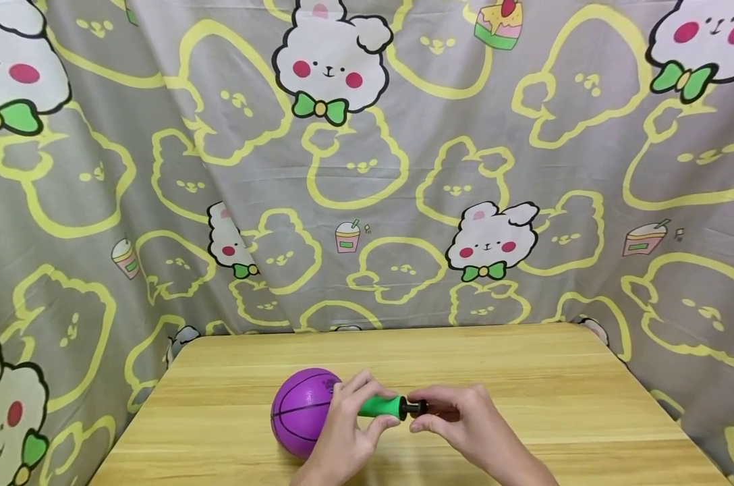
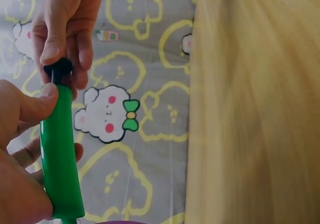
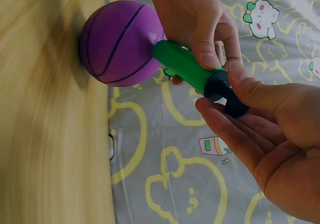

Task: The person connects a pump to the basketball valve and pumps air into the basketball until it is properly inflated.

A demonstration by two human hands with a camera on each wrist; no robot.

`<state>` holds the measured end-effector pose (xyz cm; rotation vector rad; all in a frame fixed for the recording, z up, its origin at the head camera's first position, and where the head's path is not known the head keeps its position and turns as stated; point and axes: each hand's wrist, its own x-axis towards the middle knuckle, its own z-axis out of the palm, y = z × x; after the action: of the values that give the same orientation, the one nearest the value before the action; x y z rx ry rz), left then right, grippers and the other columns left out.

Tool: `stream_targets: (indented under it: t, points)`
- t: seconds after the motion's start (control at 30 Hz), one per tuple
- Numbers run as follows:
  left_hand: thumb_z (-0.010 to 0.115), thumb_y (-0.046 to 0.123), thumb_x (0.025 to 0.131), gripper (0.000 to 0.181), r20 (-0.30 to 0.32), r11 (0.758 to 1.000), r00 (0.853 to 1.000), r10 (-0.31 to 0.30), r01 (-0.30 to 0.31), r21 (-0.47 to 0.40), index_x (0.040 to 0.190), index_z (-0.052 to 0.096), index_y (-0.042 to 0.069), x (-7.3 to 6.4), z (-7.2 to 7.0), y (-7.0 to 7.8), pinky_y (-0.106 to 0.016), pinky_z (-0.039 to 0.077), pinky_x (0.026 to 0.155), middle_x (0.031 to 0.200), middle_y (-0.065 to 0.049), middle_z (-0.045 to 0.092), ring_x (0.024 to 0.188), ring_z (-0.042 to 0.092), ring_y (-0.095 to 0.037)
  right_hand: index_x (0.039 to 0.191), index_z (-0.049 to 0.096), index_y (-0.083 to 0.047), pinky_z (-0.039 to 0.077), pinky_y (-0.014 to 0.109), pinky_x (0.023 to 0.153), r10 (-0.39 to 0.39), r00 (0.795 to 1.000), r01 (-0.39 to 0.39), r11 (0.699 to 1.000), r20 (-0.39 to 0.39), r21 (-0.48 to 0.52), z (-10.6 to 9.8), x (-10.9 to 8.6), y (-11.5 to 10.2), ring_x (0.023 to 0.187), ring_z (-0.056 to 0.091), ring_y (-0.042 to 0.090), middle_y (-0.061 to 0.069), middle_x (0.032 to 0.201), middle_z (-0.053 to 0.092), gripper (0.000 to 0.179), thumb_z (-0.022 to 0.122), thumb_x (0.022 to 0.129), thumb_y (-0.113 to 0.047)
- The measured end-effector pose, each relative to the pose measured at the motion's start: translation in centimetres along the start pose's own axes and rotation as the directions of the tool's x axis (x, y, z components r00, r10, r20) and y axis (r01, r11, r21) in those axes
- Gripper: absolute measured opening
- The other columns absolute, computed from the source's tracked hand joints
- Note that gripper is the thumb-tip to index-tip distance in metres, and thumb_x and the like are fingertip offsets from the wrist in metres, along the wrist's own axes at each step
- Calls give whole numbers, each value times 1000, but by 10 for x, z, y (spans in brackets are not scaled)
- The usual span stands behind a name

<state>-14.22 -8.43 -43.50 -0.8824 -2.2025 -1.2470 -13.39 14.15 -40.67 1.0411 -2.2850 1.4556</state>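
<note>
A purple basketball [image 1: 300, 412] with black seams rests on the table, left of centre in the head view. Just right of it, my left hand [image 1: 345, 425] grips the green barrel of a small hand pump [image 1: 379, 406]. The barrel's far end points to the ball and overlaps its surface in the right wrist view. My right hand [image 1: 467, 418] holds the black pump handle [image 3: 235, 105] between thumb and fingers. A short length of black rod [image 2: 56, 76] shows between handle and barrel in the left wrist view. The ball's right side is partly hidden behind my left hand.
The light wood table [image 1: 221, 368] has its back edge close to a grey curtain [image 1: 367, 182] printed with yellow outlines and white rabbits. That cloth hangs behind the table and along both sides.
</note>
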Motion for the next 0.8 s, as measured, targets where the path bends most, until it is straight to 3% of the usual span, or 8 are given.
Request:
stream_targets:
  t: [0.17, 0.37, 0.6, 0.8]
  points:
    - [82, 27, 85, 22, 24, 999, 999, -34, 35, -9, 104, 71, 29, 0, -2, 0, -36, 32, 83, 98, 20, 56, 89, 55, -2, 112, 75, -7, 59, 25, 68, 38, 998, -38, 999, 54, 10, -6, 1, -6, 87, 73, 8, 3, 101, 77, 22, 76, 93, -18]
    - [80, 30, 86, 22, 28, 1000, 999, -28, 28, -5, 105, 71, 30, -1, -1, -1, -35, 34, 82, 98, 19, 57, 89, 55, -3, 112, 75, -9, 58, 24, 70, 46, 993, -47, 999, 106, 8, -16, 1, -10, 88, 73, 8, 4, 104, 77, 18, 75, 95, -16]
    - [82, 27, 85, 22, 0, 1000, 1000, -28, 28, 4, 104, 70, 29, 1, -6, -5, -32, 34, 84, 102, 19, 60, 93, 58, -5, 110, 75, -12, 59, 25, 70, 18, 997, -15, 999, 77, -41, -28, -2, -16, 86, 73, 8, 1, 103, 76, 17, 76, 93, -12]
    - [83, 23, 85, 24, -44, 999, 999, 11, -9, 31, 105, 71, 26, 4, -13, -9, -30, 35, 83, 99, 18, 60, 90, 57, -4, 108, 74, -16, 59, 27, 69, 4, 999, -1, 996, 41, -85, -43, -5, -20, 85, 73, 8, -4, 100, 74, 18, 78, 91, -9]
